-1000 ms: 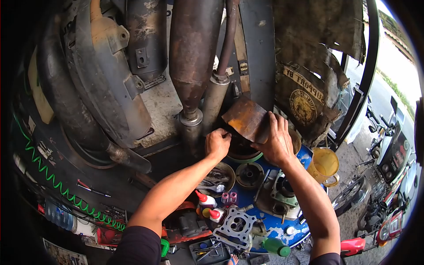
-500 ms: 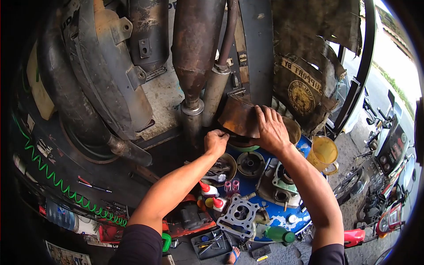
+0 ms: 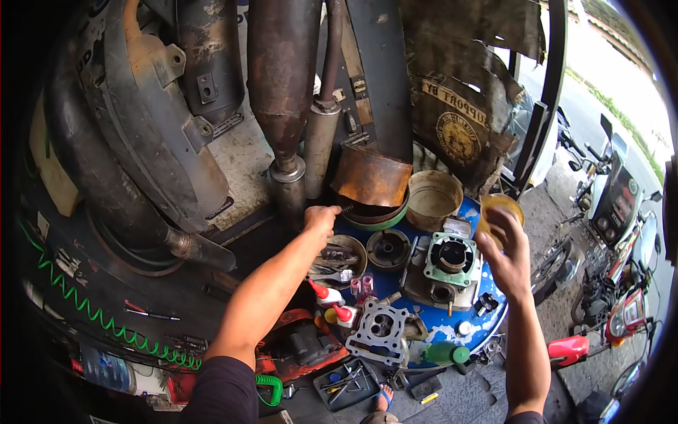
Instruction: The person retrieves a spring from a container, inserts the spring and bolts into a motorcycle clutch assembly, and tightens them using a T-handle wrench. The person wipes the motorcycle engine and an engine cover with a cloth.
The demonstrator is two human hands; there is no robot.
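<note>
My left hand (image 3: 321, 220) is closed, with a small dark ridged piece (image 3: 347, 209) showing at its fingertips; its kind is unclear. It is beside a curved rusty metal piece (image 3: 372, 177) that leans in a green bowl (image 3: 385, 224). To the right, my right hand (image 3: 510, 258) is raised, slightly blurred, fingers apart and curved in front of a yellow plastic mug (image 3: 514, 203). Whether the fingers touch the mug cannot be seen. Between my arms, an engine cylinder (image 3: 452, 256) and a cylinder head (image 3: 380, 331) lie on a blue worn surface (image 3: 439, 321).
A beige round tub (image 3: 434, 200) and a bowl of metal parts (image 3: 339, 258) stand near the green bowl. Red-capped bottles (image 3: 326, 293) and a green bottle (image 3: 448, 353) are closer. Exhaust pipes (image 3: 282, 92) hang ahead. Motorcycles (image 3: 621, 212) are at the right.
My right hand has let go of the rusty metal piece and moved right to the yellow mug. My left hand stays beside the rusty piece. The view has shifted slightly.
</note>
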